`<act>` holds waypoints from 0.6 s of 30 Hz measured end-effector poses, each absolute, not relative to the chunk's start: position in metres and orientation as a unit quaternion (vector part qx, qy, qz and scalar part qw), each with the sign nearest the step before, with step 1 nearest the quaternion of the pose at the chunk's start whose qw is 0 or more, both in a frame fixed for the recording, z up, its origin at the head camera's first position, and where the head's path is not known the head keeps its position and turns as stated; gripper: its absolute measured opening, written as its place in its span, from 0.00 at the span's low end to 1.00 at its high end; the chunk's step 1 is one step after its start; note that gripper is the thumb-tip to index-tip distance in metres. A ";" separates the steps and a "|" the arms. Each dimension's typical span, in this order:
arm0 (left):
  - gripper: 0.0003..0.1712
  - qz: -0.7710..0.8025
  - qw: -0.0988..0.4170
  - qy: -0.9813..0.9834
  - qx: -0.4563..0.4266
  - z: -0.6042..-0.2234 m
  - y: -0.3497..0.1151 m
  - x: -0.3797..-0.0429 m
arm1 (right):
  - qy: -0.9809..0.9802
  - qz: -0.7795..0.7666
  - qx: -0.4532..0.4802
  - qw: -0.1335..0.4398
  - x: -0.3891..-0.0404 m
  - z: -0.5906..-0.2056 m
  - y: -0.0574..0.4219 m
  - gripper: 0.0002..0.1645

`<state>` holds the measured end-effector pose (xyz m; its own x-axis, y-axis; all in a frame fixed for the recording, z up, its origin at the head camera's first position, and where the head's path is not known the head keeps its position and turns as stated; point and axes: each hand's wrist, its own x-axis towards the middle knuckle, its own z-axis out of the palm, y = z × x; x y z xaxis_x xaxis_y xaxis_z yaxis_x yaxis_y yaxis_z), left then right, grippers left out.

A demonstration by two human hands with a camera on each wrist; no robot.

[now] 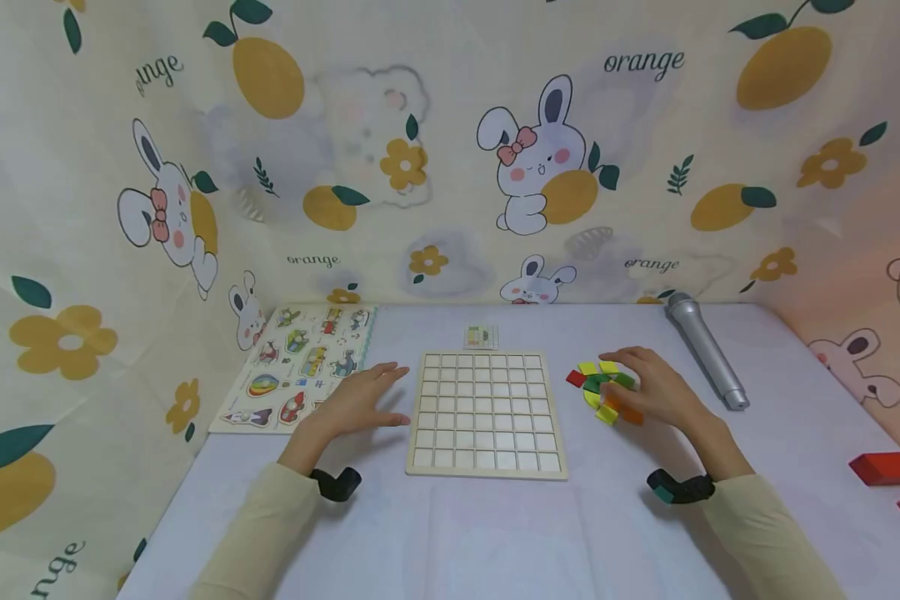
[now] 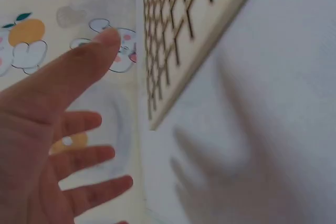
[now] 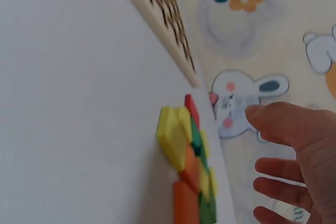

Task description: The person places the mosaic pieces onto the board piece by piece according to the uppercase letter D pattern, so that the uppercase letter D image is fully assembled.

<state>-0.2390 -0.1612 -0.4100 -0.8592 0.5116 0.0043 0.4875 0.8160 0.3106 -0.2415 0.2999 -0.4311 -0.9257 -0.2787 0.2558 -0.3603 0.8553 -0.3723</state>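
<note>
A square wooden grid board lies mid-table, its cells bare. Just off its left edge hovers my left hand, fingers extended and apart, holding nothing; the left wrist view shows the same spread hand beside the board's rim. Over a small pile of coloured blocks right of the board is my right hand, partly covering them. The pile has red, green, yellow and orange pieces. In the right wrist view, nothing sits between the loose fingers of this hand, apart from the yellow block.
Behind my left hand lies a picture puzzle board. A small card touches or nearly touches the grid board's far edge. A silver microphone lies at the back right, with red blocks at the right edge. Patterned cloth walls the table.
</note>
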 end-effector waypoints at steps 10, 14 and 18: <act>0.48 0.179 0.078 0.936 0.292 -0.430 -0.161 -0.247 | -0.961 0.225 0.141 0.072 -0.248 -0.449 0.320 0.26; 0.47 0.179 0.084 0.936 0.291 -0.437 -0.161 -0.251 | -0.961 0.228 0.139 0.070 -0.251 -0.457 0.327 0.25; 0.47 0.190 0.087 0.930 0.302 -0.441 -0.158 -0.256 | -0.960 0.229 0.142 0.075 -0.253 -0.460 0.332 0.22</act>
